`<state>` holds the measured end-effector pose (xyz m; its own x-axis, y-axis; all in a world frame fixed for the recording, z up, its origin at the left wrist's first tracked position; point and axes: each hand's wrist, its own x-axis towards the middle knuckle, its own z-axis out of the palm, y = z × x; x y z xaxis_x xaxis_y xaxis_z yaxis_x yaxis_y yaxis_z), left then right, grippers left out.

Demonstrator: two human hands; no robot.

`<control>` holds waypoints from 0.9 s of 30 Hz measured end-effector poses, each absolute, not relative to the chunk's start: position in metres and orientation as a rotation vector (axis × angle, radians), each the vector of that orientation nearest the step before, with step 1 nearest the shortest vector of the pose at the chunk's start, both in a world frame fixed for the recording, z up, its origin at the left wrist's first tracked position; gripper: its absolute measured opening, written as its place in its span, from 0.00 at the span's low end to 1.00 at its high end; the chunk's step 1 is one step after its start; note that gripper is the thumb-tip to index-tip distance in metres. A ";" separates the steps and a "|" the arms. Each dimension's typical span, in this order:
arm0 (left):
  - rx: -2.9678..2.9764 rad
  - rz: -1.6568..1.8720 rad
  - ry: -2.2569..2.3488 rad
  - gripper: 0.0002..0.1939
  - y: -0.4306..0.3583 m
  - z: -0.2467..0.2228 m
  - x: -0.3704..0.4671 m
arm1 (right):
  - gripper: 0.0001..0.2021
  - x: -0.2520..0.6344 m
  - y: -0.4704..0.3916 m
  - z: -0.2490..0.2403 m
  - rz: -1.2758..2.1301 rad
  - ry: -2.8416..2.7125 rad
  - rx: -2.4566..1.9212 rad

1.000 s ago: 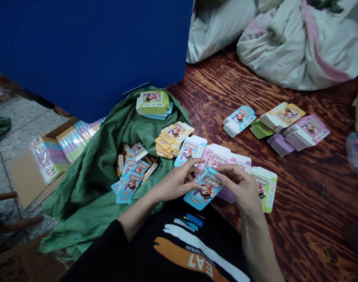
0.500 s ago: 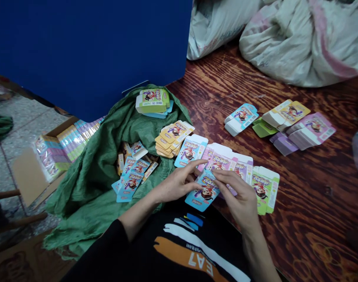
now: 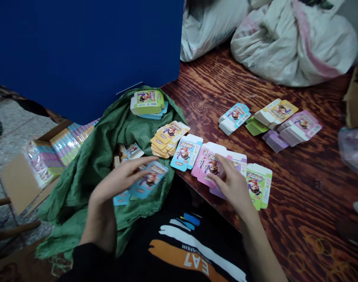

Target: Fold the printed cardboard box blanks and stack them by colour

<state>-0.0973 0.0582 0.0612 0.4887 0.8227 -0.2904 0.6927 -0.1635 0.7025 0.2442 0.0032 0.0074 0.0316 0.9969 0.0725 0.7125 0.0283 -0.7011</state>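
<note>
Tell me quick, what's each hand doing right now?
Left hand: closed, holding a blue carton.
Right hand: thumb and fingers at a pink carton; can't tell if its grip is closed.

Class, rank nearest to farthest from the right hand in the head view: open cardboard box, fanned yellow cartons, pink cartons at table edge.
1. Pink cartons: at the fingertips of the right hand.
2. Fanned yellow cartons: further left.
3. Open cardboard box: far left.
</note>
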 end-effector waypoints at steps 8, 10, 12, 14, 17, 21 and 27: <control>2.137 0.396 1.431 0.29 0.045 0.065 -0.086 | 0.25 0.242 0.025 -0.010 0.268 -1.915 -2.009; 2.032 0.469 1.149 0.28 0.045 0.059 -0.056 | 0.17 0.241 0.026 -0.001 0.285 -1.818 -1.957; 1.858 0.506 0.978 0.32 0.047 0.051 -0.026 | 0.07 0.239 0.022 0.016 0.338 -1.690 -1.835; 1.636 0.516 0.816 0.41 0.049 0.041 0.001 | 0.01 0.233 0.015 0.038 0.445 -1.597 -1.650; 1.282 0.448 0.487 0.47 0.051 0.025 0.032 | 0.04 0.220 0.002 0.065 0.575 -1.581 -1.411; 1.082 0.355 0.400 0.32 0.048 0.016 0.050 | 0.09 0.216 -0.007 0.073 0.642 -1.580 -1.313; 0.819 0.453 0.671 0.31 0.042 0.016 0.049 | 0.09 0.237 -0.001 0.044 0.700 -1.326 -1.381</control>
